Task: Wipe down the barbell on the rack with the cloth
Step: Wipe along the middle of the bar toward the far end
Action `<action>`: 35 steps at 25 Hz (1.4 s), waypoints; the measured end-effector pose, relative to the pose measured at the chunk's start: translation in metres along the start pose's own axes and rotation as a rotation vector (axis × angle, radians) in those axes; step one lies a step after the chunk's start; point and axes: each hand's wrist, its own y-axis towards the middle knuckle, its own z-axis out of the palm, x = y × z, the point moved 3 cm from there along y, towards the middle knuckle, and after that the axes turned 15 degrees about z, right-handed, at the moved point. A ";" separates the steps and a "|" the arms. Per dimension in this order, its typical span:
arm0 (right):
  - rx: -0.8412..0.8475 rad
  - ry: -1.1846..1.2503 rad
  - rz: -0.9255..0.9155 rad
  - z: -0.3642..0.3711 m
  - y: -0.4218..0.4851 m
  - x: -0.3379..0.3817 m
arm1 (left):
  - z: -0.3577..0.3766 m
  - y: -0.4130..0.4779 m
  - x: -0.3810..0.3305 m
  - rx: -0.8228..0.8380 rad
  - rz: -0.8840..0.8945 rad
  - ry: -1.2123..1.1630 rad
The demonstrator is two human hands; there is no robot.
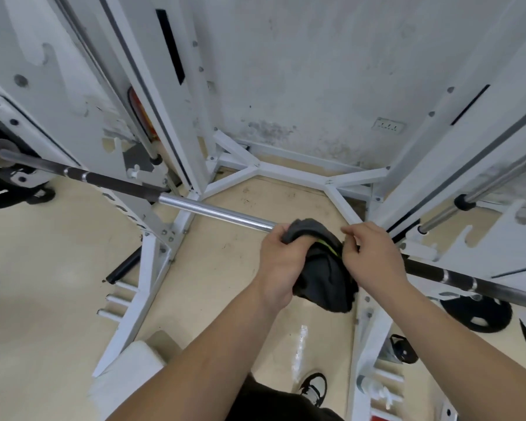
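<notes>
**So, mid-bar with the cloth bunched up in both hands**

Basically the barbell (pixel 213 211) was lying across the white rack (pixel 152 262), running from the upper left down to the lower right of the view. The shiny chrome section sat left of center, and the darker knurled stretches showed further out on both sides.

A dark grey cloth (pixel 322 268) with a bit of yellow-green trim was draped right over the middle of the bar, most of it hanging below. The left hand (pixel 278 262) had its fingers curled tight around the left end of the cloth, clamping it against the bar. The right hand (pixel 372 256) was on the other side with its fingers bent in and pinching the cloth's right edge, just beside the bar.

Black weight plates (pixel 475 314) were leaning by the rack's base on the right, and another dark plate (pixel 0 189) sat at the far left. A black-and-white shoe (pixel 315 387) poked out at the bottom, on the beige floor (pixel 58 268).
</notes>
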 end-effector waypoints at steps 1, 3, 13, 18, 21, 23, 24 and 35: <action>0.000 0.023 -0.028 0.002 0.002 0.009 | -0.012 0.003 -0.014 -0.043 0.045 0.059; -0.007 0.062 -0.082 0.009 0.003 0.028 | -0.037 0.015 -0.044 -0.112 0.143 0.190; 0.074 0.087 -0.141 0.063 0.005 0.129 | -0.204 0.144 -0.112 -0.069 0.395 1.266; 0.052 0.034 -0.098 0.082 0.004 0.144 | -0.199 0.163 -0.095 0.145 0.300 1.522; 0.050 0.040 -0.055 0.082 0.003 0.135 | -0.161 0.147 -0.079 0.227 0.428 1.483; 0.033 0.020 -0.033 0.076 0.003 0.123 | -0.123 0.126 -0.061 0.308 0.499 1.435; 0.019 0.003 -0.022 0.070 0.002 0.115 | -0.103 0.114 -0.050 0.346 0.534 1.434; 0.007 -0.029 0.100 0.011 -0.002 0.032 | -0.009 0.021 0.020 0.501 0.745 1.029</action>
